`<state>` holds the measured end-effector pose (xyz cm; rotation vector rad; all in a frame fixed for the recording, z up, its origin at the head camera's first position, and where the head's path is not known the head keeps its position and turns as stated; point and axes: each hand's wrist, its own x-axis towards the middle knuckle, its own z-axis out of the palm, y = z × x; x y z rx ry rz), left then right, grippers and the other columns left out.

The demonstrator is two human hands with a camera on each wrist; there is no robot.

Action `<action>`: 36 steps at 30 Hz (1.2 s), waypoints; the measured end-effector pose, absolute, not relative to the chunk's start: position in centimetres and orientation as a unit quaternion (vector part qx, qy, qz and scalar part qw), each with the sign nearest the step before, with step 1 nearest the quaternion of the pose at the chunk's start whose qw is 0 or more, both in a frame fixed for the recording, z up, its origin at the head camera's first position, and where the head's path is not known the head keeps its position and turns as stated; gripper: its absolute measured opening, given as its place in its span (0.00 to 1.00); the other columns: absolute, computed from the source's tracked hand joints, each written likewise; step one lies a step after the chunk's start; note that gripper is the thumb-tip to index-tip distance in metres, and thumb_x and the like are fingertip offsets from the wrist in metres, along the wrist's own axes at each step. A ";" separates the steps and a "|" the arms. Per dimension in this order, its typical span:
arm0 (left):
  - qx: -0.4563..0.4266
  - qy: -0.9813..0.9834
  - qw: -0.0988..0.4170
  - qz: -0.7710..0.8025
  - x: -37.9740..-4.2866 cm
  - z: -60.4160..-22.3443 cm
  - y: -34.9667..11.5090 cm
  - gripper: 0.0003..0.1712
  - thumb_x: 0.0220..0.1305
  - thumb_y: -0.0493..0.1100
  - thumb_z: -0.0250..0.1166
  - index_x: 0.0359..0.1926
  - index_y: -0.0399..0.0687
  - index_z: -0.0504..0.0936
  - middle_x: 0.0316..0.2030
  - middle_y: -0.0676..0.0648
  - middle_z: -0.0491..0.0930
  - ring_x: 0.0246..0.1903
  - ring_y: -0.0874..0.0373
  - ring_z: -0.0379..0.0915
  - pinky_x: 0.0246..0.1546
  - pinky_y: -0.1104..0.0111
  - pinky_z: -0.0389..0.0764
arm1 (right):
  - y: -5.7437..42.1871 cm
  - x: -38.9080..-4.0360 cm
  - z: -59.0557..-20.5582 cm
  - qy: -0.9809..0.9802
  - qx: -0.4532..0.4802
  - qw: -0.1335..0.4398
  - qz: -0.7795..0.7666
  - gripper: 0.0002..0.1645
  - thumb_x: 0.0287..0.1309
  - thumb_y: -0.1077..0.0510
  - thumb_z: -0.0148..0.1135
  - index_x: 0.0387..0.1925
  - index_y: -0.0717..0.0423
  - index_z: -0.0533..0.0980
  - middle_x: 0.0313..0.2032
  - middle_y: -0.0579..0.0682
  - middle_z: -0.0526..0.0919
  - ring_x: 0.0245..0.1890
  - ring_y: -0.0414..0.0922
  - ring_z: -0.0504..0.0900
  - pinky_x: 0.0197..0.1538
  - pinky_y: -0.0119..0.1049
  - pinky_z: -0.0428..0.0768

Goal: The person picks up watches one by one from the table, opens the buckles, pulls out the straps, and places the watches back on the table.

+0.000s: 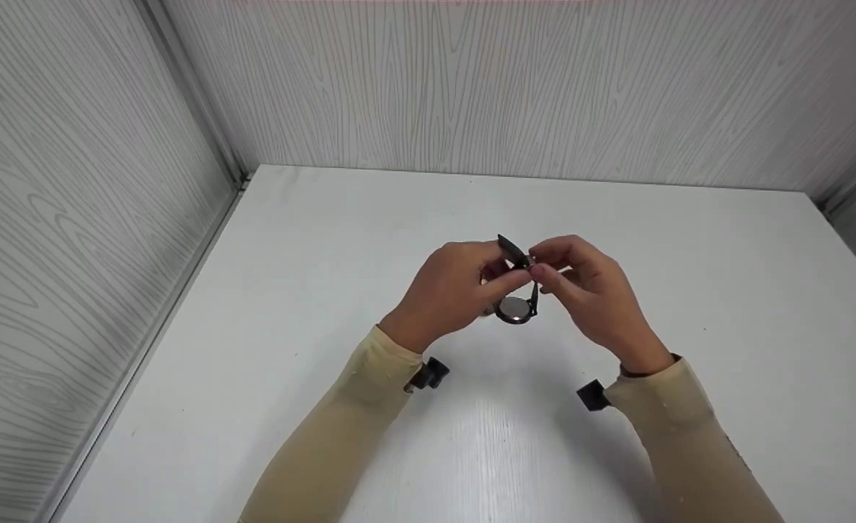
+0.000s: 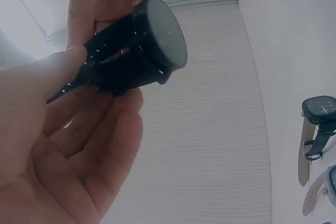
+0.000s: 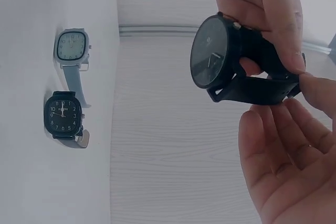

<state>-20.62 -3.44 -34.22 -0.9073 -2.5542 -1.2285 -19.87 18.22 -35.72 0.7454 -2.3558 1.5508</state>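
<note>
Between my two hands is a black wristwatch (image 1: 515,311) with a round face, held up over the table. Its strap is bent into a loop, and the face hangs below the fingers in the head view. My left hand (image 1: 453,290) grips the strap, thumb pressed on it near the strap ends. From the other side my right hand (image 1: 594,292) pinches the strap end between thumb and fingertips. The right wrist view shows the dark watch face (image 3: 210,51) tilted sideways, with the strap closing toward the fingertips. Fingers partly hide the buckle area.
In the right wrist view, a watch with a pale square face (image 3: 71,45) and one with a black square face (image 3: 63,115) lie on the white surface. A white table (image 1: 290,254) spreads under the hands, with grain-patterned panels (image 1: 471,87) behind and beside it.
</note>
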 end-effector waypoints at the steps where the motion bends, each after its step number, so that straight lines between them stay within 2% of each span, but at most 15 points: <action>1: -0.304 -0.855 0.084 -0.411 -20.6 -34.2 -3.4 0.15 0.71 0.57 0.67 0.39 0.53 0.88 0.26 0.59 0.82 0.27 0.68 0.75 0.31 0.71 0.77 | 18.2 -19.9 -35.7 -0.796 0.257 0.112 0.537 0.12 0.68 0.64 0.65 0.51 0.63 0.79 0.42 0.50 0.84 0.41 0.45 0.83 0.44 0.31 0.83; 6: -0.307 -0.850 0.096 -0.417 -20.8 -34.2 -3.4 0.13 0.71 0.56 0.68 0.38 0.53 0.89 0.25 0.58 0.80 0.27 0.67 0.74 0.32 0.70 0.76 | 18.3 -20.0 -35.8 -0.776 0.269 0.109 0.560 0.07 0.68 0.67 0.64 0.45 0.67 0.77 0.40 0.54 0.83 0.40 0.48 0.83 0.45 0.33 0.83; 11: -0.303 -0.853 0.107 -0.412 -20.8 -34.5 -3.4 0.12 0.69 0.54 0.70 0.34 0.54 0.86 0.25 0.58 0.79 0.30 0.67 0.74 0.33 0.70 0.76 | 18.3 -19.8 -35.9 -0.804 0.281 0.117 0.511 0.06 0.71 0.63 0.63 0.43 0.64 0.80 0.41 0.47 0.85 0.43 0.46 0.84 0.50 0.33 0.82; 15: -0.310 -0.856 0.117 -0.397 -20.7 -34.7 -3.3 0.12 0.68 0.55 0.70 0.33 0.54 0.85 0.26 0.58 0.80 0.29 0.67 0.74 0.33 0.70 0.76 | 18.2 -19.6 -36.0 -0.821 0.285 0.143 0.472 0.04 0.69 0.61 0.66 0.40 0.59 0.81 0.39 0.45 0.86 0.42 0.42 0.84 0.49 0.33 0.82; 21: -0.325 -0.865 0.145 -0.354 -20.5 -35.0 -3.1 0.11 0.67 0.51 0.72 0.32 0.50 0.84 0.27 0.56 0.81 0.29 0.64 0.76 0.32 0.70 0.76 | 17.8 -19.3 -35.8 -0.832 0.268 0.159 0.458 0.07 0.65 0.59 0.71 0.36 0.58 0.80 0.33 0.40 0.83 0.37 0.40 0.83 0.47 0.33 0.81; 26: -0.348 -0.864 0.144 -0.336 -20.4 -35.0 -3.0 0.06 0.65 0.45 0.72 0.34 0.49 0.85 0.27 0.54 0.81 0.30 0.61 0.78 0.32 0.70 0.75 | 17.7 -19.0 -35.6 -0.843 0.253 0.162 0.445 0.10 0.62 0.59 0.74 0.32 0.56 0.78 0.30 0.40 0.82 0.36 0.40 0.82 0.48 0.33 0.80; 33: -0.360 -0.856 0.147 -0.341 -20.2 -34.8 -2.8 0.04 0.68 0.47 0.70 0.38 0.53 0.87 0.28 0.58 0.81 0.30 0.68 0.75 0.33 0.72 0.76 | 17.6 -18.6 -35.4 -0.862 0.258 0.204 0.386 0.05 0.63 0.67 0.65 0.32 0.56 0.79 0.30 0.42 0.84 0.34 0.37 0.82 0.47 0.34 0.79; 36: -0.361 -0.853 0.149 -0.346 -20.1 -34.7 -2.8 0.04 0.68 0.47 0.70 0.40 0.54 0.88 0.29 0.59 0.81 0.30 0.68 0.74 0.34 0.72 0.76 | 17.6 -18.5 -35.3 -0.858 0.259 0.204 0.394 0.05 0.64 0.68 0.63 0.33 0.57 0.81 0.31 0.43 0.85 0.34 0.38 0.83 0.44 0.33 0.79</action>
